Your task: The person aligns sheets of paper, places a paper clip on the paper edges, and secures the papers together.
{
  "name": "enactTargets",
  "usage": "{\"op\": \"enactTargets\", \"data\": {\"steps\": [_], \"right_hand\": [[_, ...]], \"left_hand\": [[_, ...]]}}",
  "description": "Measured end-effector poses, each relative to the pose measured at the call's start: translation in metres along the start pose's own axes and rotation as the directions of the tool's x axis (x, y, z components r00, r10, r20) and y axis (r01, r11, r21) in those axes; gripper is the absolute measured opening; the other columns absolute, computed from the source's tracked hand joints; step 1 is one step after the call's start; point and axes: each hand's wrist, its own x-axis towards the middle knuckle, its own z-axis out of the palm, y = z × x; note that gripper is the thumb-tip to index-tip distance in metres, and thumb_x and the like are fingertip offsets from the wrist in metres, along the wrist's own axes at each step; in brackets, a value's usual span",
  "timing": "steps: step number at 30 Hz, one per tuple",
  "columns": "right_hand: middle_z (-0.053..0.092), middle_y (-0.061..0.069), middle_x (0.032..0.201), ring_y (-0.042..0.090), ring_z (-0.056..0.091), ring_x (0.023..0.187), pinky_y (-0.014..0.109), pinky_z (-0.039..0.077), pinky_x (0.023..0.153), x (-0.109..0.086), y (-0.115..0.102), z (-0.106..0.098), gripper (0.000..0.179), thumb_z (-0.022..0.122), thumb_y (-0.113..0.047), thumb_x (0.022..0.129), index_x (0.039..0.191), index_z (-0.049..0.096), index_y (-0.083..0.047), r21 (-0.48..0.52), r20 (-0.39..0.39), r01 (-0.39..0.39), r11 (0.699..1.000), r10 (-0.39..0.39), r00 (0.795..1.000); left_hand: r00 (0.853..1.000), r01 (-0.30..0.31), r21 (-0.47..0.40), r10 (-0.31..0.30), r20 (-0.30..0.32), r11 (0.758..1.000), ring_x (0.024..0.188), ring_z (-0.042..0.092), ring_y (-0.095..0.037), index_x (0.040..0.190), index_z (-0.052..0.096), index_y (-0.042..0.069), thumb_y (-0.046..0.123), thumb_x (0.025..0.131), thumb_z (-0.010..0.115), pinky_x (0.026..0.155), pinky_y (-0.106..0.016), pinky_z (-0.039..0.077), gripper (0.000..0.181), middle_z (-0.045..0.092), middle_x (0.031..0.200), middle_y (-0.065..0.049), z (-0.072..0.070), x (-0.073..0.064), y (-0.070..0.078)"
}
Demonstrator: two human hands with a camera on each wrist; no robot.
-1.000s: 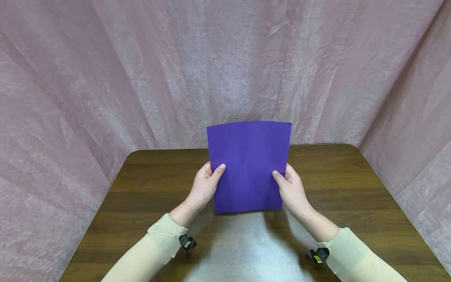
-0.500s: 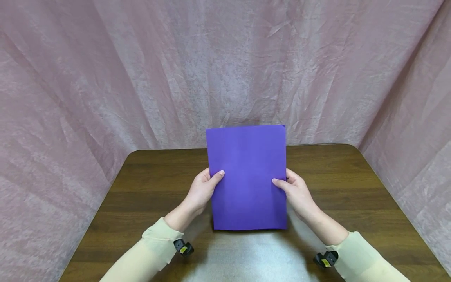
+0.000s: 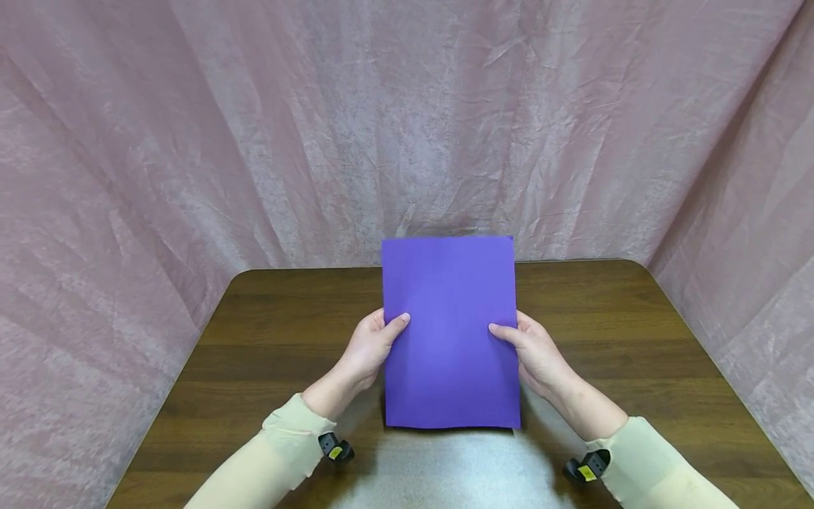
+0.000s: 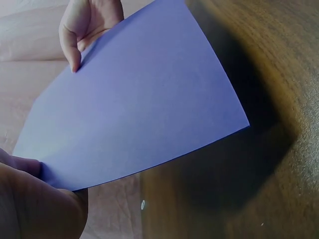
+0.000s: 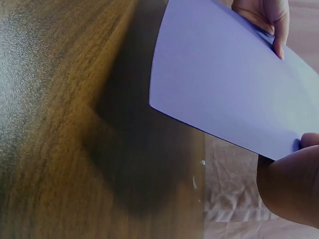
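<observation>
Pink curtain [image 3: 407,127] fills upper frame; brown wood-grain table [image 3: 273,346], lower half. Purple sheet [image 3: 450,375], lower ctr, is held up off table: L hand [image 3: 365,348] pinches its left edge, R hand [image 3: 538,353] its right, thumbs on front. Sm. blk devices [image 3: 335,448] at both wrists, btm.

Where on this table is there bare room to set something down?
Bare wood shows on the table between its left edge and the left hand, and between the right hand and the right edge. Another patch lies between the left sleeve and right sleeve. The middle is crowded: both hands hold the purple sheet there, hiding what's behind.
</observation>
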Motion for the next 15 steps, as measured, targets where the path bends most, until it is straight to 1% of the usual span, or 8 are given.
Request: {"op": "enactTargets", "data": {"steps": [5,8,11,15], "right_hand": [[0.075,0.004,0.096,0.02,0.073,0.086,0.037,0.059,0.076,0.001,0.006,-0.003,0.016,0.059,-0.011,0.103,0.118,0.059,-0.009,-0.004,-0.013,-0.067,0.998,0.067,0.998],[0.076,0.004,0.093,0.02,0.073,0.084,0.037,0.06,0.074,0.001,0.008,-0.004,0.012,0.059,-0.013,0.103,0.114,0.061,-0.009,-0.014,-0.023,-0.086,0.996,0.086,0.996],[0.076,0.005,0.091,0.019,0.074,0.082,0.036,0.06,0.073,0.001,0.011,-0.006,0.012,0.06,-0.014,0.103,0.113,0.063,-0.008,-0.03,-0.033,-0.101,0.994,0.1,0.994],[0.076,0.005,0.09,0.019,0.073,0.081,0.035,0.059,0.072,0.002,0.017,-0.008,0.014,0.06,-0.014,0.103,0.115,0.062,-0.006,-0.048,-0.044,-0.133,0.99,0.131,0.99]], "left_hand": [[0.999,0.04,0.004,-0.04,-0.018,0.999,0.068,0.071,-0.017,0.106,0.062,0.003,0.019,0.104,0.06,0.06,-0.032,0.058,0.016,0.073,0.08,-0.005,0.0,0.001,-0.006],[0.998,0.061,-0.003,-0.061,-0.015,0.998,0.069,0.071,-0.017,0.107,0.062,0.003,0.018,0.104,0.059,0.06,-0.032,0.058,0.016,0.073,0.081,-0.005,-0.001,0.003,-0.012],[0.996,0.093,-0.023,-0.093,-0.001,0.995,0.07,0.071,-0.017,0.108,0.062,0.003,0.017,0.104,0.059,0.061,-0.032,0.059,0.015,0.073,0.082,-0.005,-0.002,0.005,-0.016],[0.988,0.153,-0.054,-0.151,0.043,0.987,0.073,0.072,-0.017,0.111,0.06,0.003,0.016,0.105,0.056,0.063,-0.033,0.059,0.015,0.074,0.084,-0.005,-0.006,0.008,-0.023]]}}
